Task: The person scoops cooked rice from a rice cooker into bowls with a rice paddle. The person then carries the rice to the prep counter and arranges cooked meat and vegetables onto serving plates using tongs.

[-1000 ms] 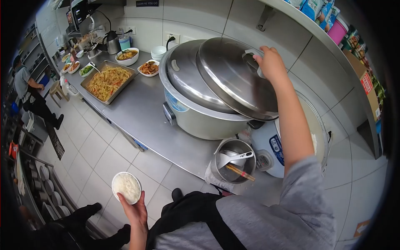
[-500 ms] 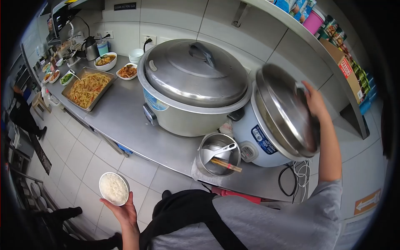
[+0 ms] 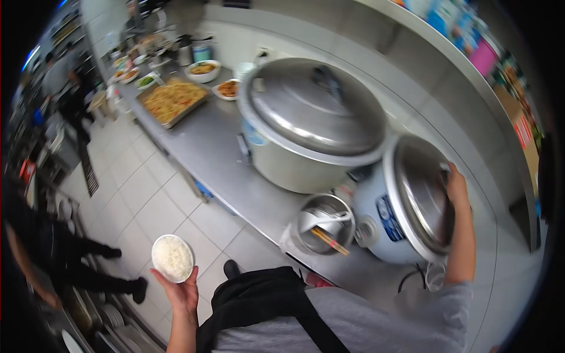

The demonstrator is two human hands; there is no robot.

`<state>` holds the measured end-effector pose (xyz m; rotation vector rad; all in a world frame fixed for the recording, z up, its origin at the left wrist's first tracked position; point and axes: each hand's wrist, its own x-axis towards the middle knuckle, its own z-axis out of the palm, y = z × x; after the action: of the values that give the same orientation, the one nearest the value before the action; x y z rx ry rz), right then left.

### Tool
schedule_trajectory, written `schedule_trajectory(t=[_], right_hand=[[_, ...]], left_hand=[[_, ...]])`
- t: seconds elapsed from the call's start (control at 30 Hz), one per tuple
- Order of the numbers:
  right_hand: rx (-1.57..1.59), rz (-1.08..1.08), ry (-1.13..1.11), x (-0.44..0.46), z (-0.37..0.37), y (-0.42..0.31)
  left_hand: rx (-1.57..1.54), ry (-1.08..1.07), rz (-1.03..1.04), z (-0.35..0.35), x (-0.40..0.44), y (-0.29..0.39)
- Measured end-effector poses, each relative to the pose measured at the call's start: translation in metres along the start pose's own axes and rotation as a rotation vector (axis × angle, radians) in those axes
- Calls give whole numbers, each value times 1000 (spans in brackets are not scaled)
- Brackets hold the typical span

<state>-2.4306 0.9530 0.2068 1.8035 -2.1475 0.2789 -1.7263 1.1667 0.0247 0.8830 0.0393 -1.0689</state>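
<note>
In my left hand (image 3: 181, 291) is a white bowl filled with cooked rice (image 3: 173, 259), held out over the floor. My right hand (image 3: 456, 187) grips the handle of a domed metal lid (image 3: 421, 182), which now sits down on the smaller rice cooker (image 3: 381, 220). Beside it stands a bigger rice cooker (image 3: 294, 165), covered by its own metal lid (image 3: 318, 109). A metal pot (image 3: 309, 240) in front of them holds a white rice paddle (image 3: 323, 220) and wooden chopsticks (image 3: 329, 241).
On the steel counter (image 3: 220, 176) stand a tray of noodles (image 3: 175, 101) and bowls of food. A shelf (image 3: 453, 62) with packages hangs above on the right. Two other people are at the left, one person's dark-trousered legs (image 3: 88, 259) close by.
The lid has come down onto the smaller cooker, my right hand lowering with it. My view has turned left, and a nearby person shows more at the left.
</note>
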Motion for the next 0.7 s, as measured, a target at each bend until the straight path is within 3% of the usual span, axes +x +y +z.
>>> schedule_trajectory(t=[0.2, 0.3, 0.37, 0.4, 0.43, 0.47, 0.53, 0.63, 0.7], right_hand=[[52, 99, -52, 7, 12, 18], [111, 295, -231, 19, 9, 27], [-396, 320, -182, 41, 45, 81], [-506, 425, -90, 39, 25, 6], [-603, 538, -2, 26, -22, -131], [-588, 522, -4, 50, -23, -151], [333, 8, 731, 104, -24, -212], [794, 34, 587, 102, -64, -427], [1054, -64, 661, 104, -42, -594]], left_hand=[[-105, 29, 38, -40, 52, 32], [-143, 12, 63, -58, 101, 69], [-163, 66, 55, -70, 135, 100], [-156, 85, 62, -75, 152, 118], [-159, 96, 80, -84, 170, 139], [-132, 40, 50, -92, 188, 162], [-54, 6, 13, -96, 221, 211], [-38, -1, -7, -93, 273, 277], [-17, 6, 7, -90, 311, 308]])
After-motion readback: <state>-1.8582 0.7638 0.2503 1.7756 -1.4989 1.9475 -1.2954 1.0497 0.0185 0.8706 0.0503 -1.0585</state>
